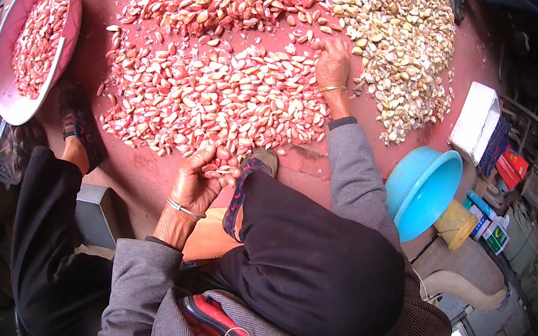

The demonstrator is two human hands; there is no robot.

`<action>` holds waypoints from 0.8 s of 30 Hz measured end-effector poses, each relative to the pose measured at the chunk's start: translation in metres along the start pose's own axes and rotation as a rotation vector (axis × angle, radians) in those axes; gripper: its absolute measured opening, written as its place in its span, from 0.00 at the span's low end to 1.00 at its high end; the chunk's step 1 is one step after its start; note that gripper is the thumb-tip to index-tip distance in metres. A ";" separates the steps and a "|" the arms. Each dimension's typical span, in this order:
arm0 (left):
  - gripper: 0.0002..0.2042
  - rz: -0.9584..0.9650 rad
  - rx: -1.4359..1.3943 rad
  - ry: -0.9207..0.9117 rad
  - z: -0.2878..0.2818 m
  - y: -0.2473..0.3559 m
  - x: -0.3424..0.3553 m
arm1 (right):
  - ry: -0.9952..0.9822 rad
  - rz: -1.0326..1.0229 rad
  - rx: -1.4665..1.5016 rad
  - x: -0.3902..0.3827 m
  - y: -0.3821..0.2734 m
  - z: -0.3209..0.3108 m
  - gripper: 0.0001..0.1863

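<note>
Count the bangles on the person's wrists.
2: a silvery bangle on the wrist of the left hand, and a golden bangle on the wrist of the right hand. The sleeves could hide more.

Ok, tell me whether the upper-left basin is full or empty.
Partly filled: reddish cloves lie inside the basin, leaving some pale wall bare.

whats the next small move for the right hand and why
Probably bring the right hand toward the left hand: the left holds several reddish cloves, while the right is stretched out beside the paler heap.
</note>
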State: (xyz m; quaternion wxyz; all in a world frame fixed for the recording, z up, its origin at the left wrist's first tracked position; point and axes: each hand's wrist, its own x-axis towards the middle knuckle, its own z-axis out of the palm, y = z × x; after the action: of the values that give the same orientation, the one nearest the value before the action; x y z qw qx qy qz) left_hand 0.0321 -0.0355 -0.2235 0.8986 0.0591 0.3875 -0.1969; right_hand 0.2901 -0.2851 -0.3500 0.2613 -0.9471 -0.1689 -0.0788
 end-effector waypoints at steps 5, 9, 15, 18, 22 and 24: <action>0.17 0.013 -0.001 0.083 0.004 -0.003 -0.002 | 0.098 0.058 0.023 0.017 0.012 -0.008 0.09; 0.17 0.016 0.006 0.075 0.007 -0.006 -0.002 | -0.079 0.084 0.200 0.057 0.005 -0.004 0.09; 0.16 0.013 0.014 0.096 0.006 -0.002 -0.001 | -0.150 -0.115 -0.055 0.068 -0.004 0.015 0.10; 0.16 0.021 0.007 0.087 0.004 -0.002 -0.001 | -0.131 -0.035 -0.012 0.053 -0.001 0.013 0.06; 0.16 0.013 -0.006 0.074 0.002 -0.003 -0.002 | -0.084 0.188 0.298 0.037 0.003 0.008 0.04; 0.17 0.023 -0.004 0.081 0.001 -0.002 -0.003 | -0.039 0.413 0.576 0.029 0.006 0.002 0.05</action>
State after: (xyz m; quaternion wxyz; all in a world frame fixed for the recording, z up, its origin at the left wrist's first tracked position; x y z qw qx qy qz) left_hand 0.0303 -0.0372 -0.2209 0.8845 0.0699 0.4232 -0.1834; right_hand 0.3194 -0.2805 -0.3471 0.5247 -0.8501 0.0059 0.0447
